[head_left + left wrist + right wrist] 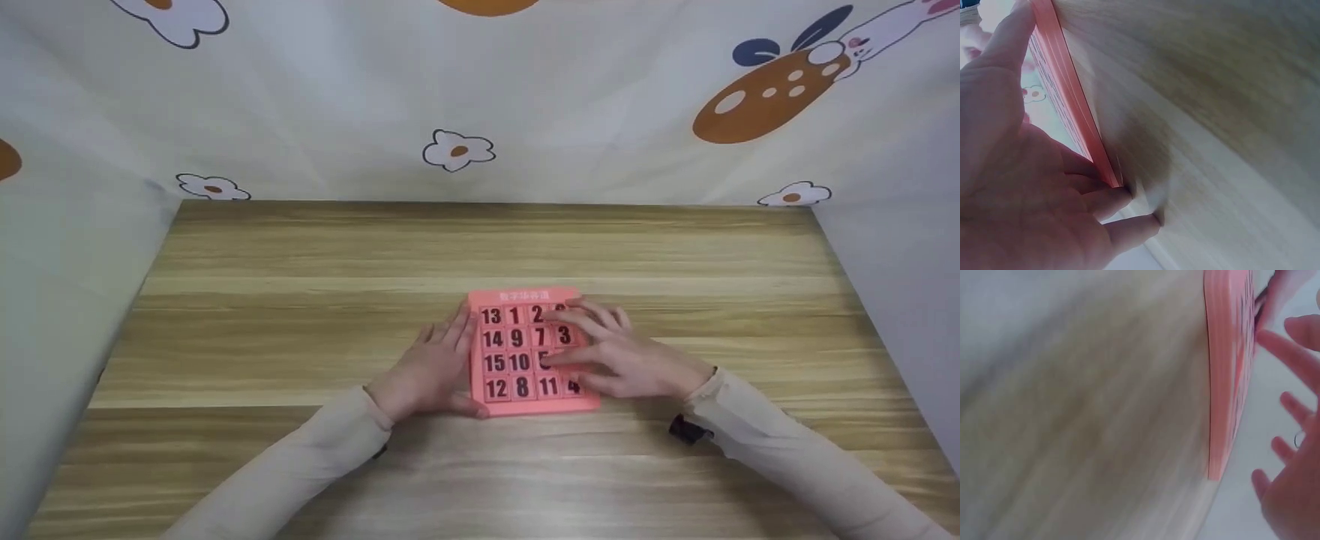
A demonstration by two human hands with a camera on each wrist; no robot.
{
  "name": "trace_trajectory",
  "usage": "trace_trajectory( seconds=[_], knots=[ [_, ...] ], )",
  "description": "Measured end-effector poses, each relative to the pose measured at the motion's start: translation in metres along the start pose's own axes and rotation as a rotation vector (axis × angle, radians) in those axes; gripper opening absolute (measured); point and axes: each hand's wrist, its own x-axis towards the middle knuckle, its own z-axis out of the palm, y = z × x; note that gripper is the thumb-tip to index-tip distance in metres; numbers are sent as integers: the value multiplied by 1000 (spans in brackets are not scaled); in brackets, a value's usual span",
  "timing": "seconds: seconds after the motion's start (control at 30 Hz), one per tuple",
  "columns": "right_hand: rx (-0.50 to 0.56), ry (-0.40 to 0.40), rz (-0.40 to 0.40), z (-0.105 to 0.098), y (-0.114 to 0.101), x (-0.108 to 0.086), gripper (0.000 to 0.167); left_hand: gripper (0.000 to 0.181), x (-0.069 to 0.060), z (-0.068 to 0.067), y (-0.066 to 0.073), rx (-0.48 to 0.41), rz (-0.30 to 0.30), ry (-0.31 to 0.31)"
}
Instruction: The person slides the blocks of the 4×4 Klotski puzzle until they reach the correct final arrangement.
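A pink number slide puzzle with black numerals on its tiles lies flat on the wooden table. My left hand lies along its left edge, with the fingers stretched out against the side and the thumb at the lower left corner. In the left wrist view those fingers touch the puzzle's side edge. Over the right-hand columns my right hand spreads its fingers, covering some tiles. The right wrist view shows one fingertip close to the tile face of the puzzle; contact cannot be told.
The wood-grained table surrounds the puzzle. A pale cloth printed with flowers and a rabbit rises behind the table, with plain pale panels on the left and right.
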Motion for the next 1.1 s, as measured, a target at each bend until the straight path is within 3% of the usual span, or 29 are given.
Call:
trace_trajectory(
  seconds=[0.13, 0.2, 0.4, 0.57, 0.7, 0.93, 1.0, 1.1],
  knots=[
    [-37, 95, 38, -2, 1, 0, 13, 131, 0, 0, 0, 10, 5, 6],
    [-54, 120, 59, -3, 1, 2, 14, 130, 0, 0, 0, 17, 7, 9],
    [-69, 43, 127, 3, 1, 10, 38, 129, -1, -1, 0, 17, 23, 28],
    [-12, 9, 88, 4, -3, 9, 34, 130, -1, -1, 0, 7, 25, 26],
    [19, 25, 64, 2, -3, 5, 28, 130, -1, -1, -1, 5, 26, 15],
    [-78, 196, 136, 1, 8, 0, 15, 131, -1, -1, -1, 3, 30, 14],
    [-90, 195, 140, 1, 9, -1, 16, 131, -1, 0, -1, 3, 28, 12],
    [-85, 134, 120, 3, 8, -1, 28, 131, -1, 0, -1, 6, 23, 10]
  ],
)
